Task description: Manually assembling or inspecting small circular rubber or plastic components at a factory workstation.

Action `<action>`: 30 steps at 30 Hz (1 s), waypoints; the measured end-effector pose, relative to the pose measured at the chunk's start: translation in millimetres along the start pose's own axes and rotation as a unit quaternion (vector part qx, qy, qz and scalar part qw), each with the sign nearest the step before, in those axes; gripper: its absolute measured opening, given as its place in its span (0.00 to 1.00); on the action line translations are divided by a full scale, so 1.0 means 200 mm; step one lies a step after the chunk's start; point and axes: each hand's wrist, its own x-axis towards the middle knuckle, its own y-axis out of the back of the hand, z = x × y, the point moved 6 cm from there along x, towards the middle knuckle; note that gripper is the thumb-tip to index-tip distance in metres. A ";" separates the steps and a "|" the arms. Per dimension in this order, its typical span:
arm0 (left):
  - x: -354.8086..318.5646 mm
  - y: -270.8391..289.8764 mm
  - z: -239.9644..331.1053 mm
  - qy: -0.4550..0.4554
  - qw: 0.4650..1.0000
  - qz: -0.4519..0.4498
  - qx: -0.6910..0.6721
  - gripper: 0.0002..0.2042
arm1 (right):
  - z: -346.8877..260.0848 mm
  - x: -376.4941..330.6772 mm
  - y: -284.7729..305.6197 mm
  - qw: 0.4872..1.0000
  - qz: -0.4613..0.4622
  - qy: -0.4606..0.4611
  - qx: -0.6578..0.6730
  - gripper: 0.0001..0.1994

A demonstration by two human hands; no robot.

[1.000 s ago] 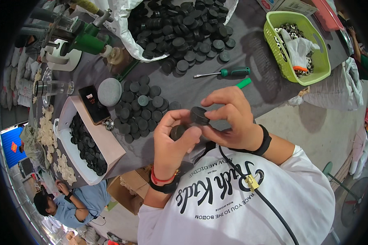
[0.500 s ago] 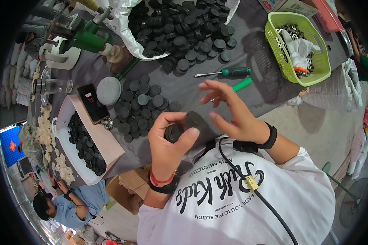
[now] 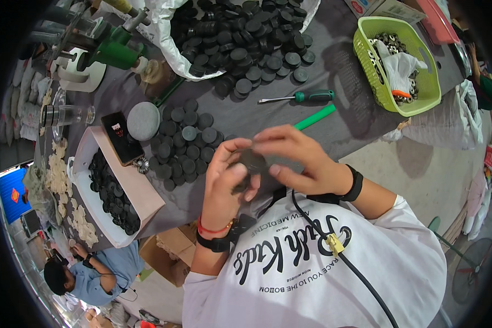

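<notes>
My left hand [image 3: 222, 183] is closed around black puck-like discs; one disc [image 3: 252, 161] shows between both hands, and a second dark piece is partly hidden below it. My right hand [image 3: 310, 161] curves over that disc from the right, its fingertips on the upper edge and its thumb at the side; motion blurs the contact. Just left of my hands lies a group of loose black discs [image 3: 183, 143] on the dark grey tabletop [image 3: 333, 126]. Beyond them, a white sack [image 3: 172, 41] spills a large heap of similar discs [image 3: 243, 46].
A green-handled screwdriver [image 3: 311, 96] and a green strip [image 3: 316, 117] lie beyond my right hand. At far right stands a lime basket [image 3: 391, 103] with metal rings and a glove. On the left are a box of black pieces [image 3: 147, 202], a phone [image 3: 121, 139] and a green press [image 3: 115, 52].
My right hand has moved left and closed in on the disc in my left hand. My left fingers have shifted around the discs, and the upper disc sits slightly further left.
</notes>
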 end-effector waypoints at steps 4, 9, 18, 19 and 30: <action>0.01 0.18 -0.12 0.031 0.991 0.024 -0.130 0.15 | 0.06 0.11 0.00 0.998 0.021 0.051 -0.043 0.13; -0.02 0.19 -0.16 0.024 0.970 -0.038 -0.239 0.14 | 0.38 0.34 0.05 0.948 0.090 -0.054 -0.302 0.11; -0.07 0.17 -0.11 0.021 0.998 0.045 -0.034 0.05 | 0.49 0.37 -0.01 0.879 0.024 -0.093 -0.468 0.16; -0.07 0.19 -0.12 0.021 0.998 0.047 -0.035 0.05 | 0.48 0.35 -0.01 0.932 0.000 -0.096 -0.349 0.18; -0.04 0.04 0.01 -0.055 0.977 0.077 0.190 0.16 | 0.02 0.03 0.03 0.993 0.000 -0.038 0.110 0.21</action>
